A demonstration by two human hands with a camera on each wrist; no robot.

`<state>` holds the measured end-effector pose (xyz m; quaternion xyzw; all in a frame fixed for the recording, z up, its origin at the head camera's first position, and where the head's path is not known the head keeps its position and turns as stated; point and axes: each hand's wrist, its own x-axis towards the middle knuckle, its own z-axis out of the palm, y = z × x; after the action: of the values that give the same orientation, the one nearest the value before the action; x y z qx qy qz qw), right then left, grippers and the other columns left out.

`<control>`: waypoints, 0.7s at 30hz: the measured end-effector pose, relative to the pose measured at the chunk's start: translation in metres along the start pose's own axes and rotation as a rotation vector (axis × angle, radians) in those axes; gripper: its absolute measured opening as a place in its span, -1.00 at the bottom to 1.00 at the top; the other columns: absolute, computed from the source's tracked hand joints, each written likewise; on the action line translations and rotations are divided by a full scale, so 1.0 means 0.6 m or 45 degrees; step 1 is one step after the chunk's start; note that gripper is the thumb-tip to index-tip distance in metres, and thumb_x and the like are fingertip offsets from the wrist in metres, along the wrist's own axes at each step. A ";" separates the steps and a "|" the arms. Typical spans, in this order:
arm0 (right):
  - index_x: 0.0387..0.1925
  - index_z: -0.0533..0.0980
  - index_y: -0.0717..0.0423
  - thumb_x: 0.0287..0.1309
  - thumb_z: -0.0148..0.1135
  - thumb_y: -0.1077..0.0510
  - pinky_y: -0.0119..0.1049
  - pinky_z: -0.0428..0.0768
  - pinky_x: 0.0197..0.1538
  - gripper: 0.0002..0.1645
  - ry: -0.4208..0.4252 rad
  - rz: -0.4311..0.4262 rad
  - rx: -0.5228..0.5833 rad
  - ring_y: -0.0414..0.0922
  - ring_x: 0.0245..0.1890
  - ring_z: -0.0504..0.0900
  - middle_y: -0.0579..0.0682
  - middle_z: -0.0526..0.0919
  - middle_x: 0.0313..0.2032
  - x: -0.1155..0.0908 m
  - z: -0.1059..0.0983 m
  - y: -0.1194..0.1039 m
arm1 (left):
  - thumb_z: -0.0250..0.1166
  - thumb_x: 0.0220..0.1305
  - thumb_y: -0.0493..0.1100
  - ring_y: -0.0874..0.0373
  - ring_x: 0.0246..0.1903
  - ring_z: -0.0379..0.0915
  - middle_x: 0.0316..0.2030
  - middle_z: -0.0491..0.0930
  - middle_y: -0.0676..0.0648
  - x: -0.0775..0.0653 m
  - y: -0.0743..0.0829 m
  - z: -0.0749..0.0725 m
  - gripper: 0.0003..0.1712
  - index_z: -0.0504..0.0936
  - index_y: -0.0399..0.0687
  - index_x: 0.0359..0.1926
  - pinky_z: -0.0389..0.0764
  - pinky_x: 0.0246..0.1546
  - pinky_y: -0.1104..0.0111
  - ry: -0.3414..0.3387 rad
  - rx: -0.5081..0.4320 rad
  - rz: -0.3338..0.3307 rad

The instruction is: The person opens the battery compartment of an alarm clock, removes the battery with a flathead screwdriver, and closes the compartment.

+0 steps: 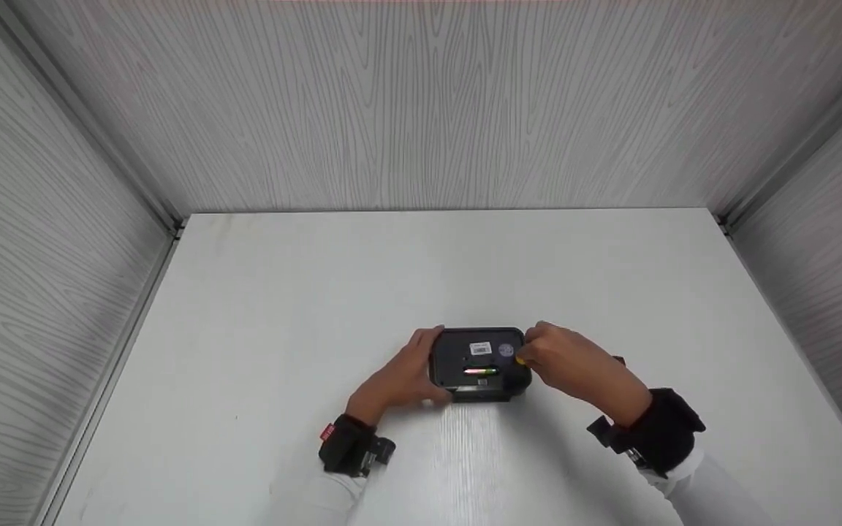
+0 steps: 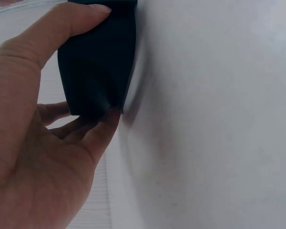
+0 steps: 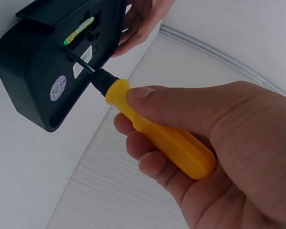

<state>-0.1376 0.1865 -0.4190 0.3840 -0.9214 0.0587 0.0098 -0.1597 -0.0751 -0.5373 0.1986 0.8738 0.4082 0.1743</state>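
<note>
A black box-shaped device (image 1: 454, 356) stands on the table with its back face up, showing a barcode label (image 3: 83, 62), a round sticker (image 3: 58, 88) and a small recess. In that recess lies a green-and-yellow battery (image 3: 79, 30). My left hand (image 1: 408, 372) grips the device's left end, thumb on the near side and fingers around the far side. My right hand (image 1: 566, 361) holds a yellow-handled screwdriver (image 3: 164, 136), its black collar and thin shaft pointing at the back face. The shaft's tip meets the device beside the recess; whether it sits in a screw I cannot tell.
The white table (image 1: 304, 285) extends around the device. Grey wood-grain panels (image 1: 421, 109) rise behind it and on both sides. Black camera straps (image 1: 658, 431) wrap both wrists.
</note>
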 end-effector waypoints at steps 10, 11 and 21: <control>-0.47 0.67 0.20 -0.12 0.34 0.43 -0.27 0.63 -0.42 -0.87 -0.102 0.010 -0.280 -0.09 -0.48 0.55 0.05 0.62 -0.53 0.052 -0.011 -0.046 | 0.54 -0.15 -0.09 0.01 0.30 0.26 0.36 0.20 -0.12 -0.001 0.000 0.000 0.26 -0.03 -0.03 0.50 0.35 0.33 0.12 0.024 0.043 0.031; -0.46 0.67 0.20 -0.13 0.35 0.41 -0.26 0.64 -0.39 -0.87 -0.120 0.005 -0.296 -0.08 -0.46 0.57 0.06 0.63 -0.52 0.057 -0.012 -0.049 | 0.55 -0.15 -0.10 0.01 0.30 0.26 0.36 0.20 -0.12 -0.001 0.001 0.000 0.26 -0.03 -0.03 0.50 0.35 0.33 0.13 0.024 0.039 0.031; -0.39 0.67 0.23 -0.12 0.35 0.43 -0.25 0.67 -0.31 -0.83 -0.203 -0.020 -0.295 -0.05 -0.39 0.62 0.10 0.68 -0.43 0.080 -0.011 -0.055 | 0.56 -0.14 -0.11 0.02 0.30 0.25 0.37 0.19 -0.12 0.000 0.000 0.004 0.26 -0.03 -0.04 0.50 0.35 0.34 0.13 0.021 0.024 0.040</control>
<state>-0.1485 0.1303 -0.4059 0.3911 -0.9167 -0.0790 -0.0188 -0.1589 -0.0736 -0.5386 0.2108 0.8758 0.4041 0.1588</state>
